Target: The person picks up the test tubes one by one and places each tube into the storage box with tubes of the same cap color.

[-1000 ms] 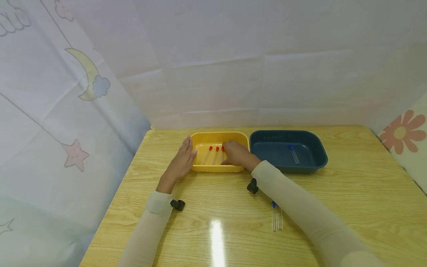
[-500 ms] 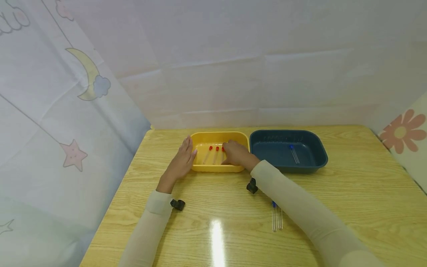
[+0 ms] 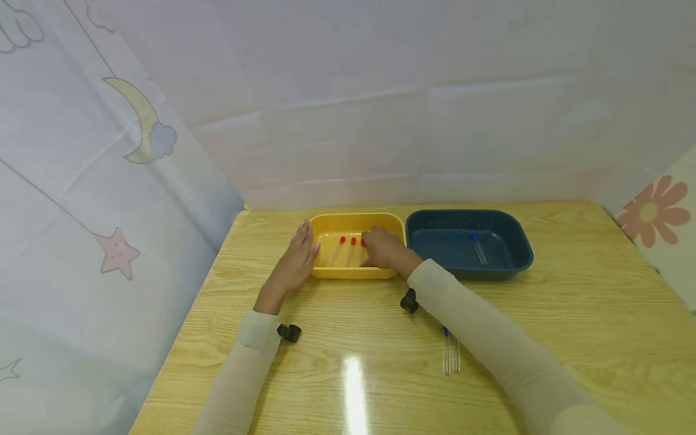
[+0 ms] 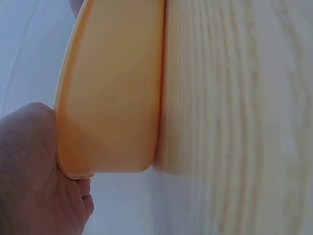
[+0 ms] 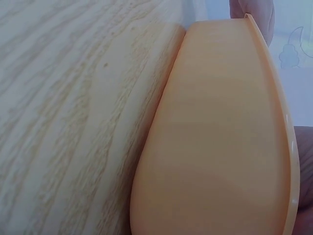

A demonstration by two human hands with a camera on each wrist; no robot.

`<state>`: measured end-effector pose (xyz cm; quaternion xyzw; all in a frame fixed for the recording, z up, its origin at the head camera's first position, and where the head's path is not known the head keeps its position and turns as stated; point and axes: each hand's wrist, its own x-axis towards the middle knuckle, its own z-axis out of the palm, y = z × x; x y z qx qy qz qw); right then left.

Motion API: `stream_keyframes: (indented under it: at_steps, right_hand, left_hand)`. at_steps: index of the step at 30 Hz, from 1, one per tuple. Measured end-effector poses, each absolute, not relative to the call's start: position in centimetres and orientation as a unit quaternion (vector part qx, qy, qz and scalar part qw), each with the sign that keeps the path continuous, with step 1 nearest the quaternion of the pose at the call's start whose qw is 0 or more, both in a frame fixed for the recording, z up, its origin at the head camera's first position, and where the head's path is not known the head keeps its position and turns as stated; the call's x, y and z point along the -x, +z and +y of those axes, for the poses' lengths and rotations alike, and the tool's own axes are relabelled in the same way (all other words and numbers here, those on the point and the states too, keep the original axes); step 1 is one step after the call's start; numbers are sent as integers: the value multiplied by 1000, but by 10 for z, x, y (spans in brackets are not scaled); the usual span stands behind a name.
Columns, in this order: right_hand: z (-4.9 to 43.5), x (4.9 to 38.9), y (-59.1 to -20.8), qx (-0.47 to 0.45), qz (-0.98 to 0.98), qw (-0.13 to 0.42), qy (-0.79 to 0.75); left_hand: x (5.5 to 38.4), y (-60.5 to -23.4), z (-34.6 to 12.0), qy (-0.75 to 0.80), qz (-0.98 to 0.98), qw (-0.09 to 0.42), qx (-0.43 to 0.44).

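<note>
My left hand (image 3: 296, 264) rests against the left end of the yellow tray (image 3: 356, 273), fingers straight and thumb at its rim. In the left wrist view, the palm (image 4: 54, 205) lies at the tray's end. Inside the tray, two clear test tubes with red caps (image 3: 338, 251) (image 3: 351, 251) lie side by side. My right hand (image 3: 383, 249) reaches over the front rim and pinches a third red-capped test tube (image 3: 362, 244), index finger near its cap and thumb near its lower end. Its right side is hidden by the fingers.
A dark blue tray (image 3: 497, 275) stands just right of the yellow one, with blue-capped test tubes (image 3: 479, 249) in it. More blue-capped test tubes (image 3: 447, 353) lie on the wooden table (image 3: 326, 326), partly beneath the right sleeve. A printed curtain (image 3: 337, 121) hangs behind.
</note>
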<state>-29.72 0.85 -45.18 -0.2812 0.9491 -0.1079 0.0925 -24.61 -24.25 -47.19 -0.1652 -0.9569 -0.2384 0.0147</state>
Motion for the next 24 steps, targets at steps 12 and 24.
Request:
stream_keyframes:
  at_steps: [12,24]
  right_hand:
    - [9,298,-452,277,949,98,-113]
    - [11,293,-444,262,950,103,-133]
  left_hand:
    - [247,-473,-241,-235,-958,21,166]
    - [245,-471,-240,-233,-958,18,163]
